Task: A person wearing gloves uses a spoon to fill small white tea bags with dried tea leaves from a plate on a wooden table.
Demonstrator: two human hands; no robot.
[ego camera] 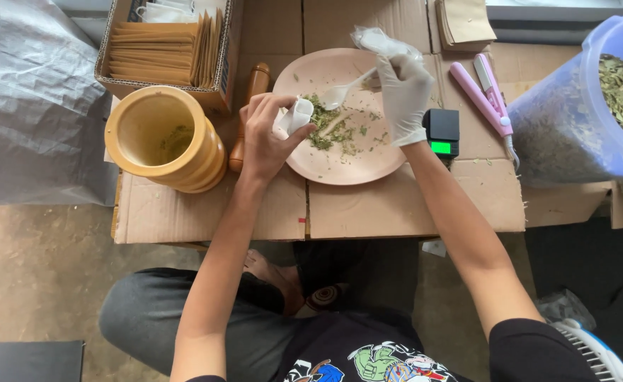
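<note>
cardboard table (396, 205) | left hand (265, 138) pinches one pouch (299, 113) | right hand (403, 95) grips one spoon (340, 92)

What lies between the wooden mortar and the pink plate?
In the head view, a wooden pestle lies between the mortar and the plate; the left hand also reaches across there.

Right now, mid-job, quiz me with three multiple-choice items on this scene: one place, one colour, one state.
1. Where does the wooden mortar stand?
A. left of the plate
B. on the plate
C. right of the scale

2. What colour is the sealer?
A. green
B. pink
C. black

3. What does the right hand hold?
A. nothing
B. a pestle
C. a white spoon

Answers:
1 A: it stands beside the plate's left rim.
2 B: both its arms are pink.
3 C: gloved fingers grip the handle, bowl over the herbs. The left hand holds a small white bag.
</note>
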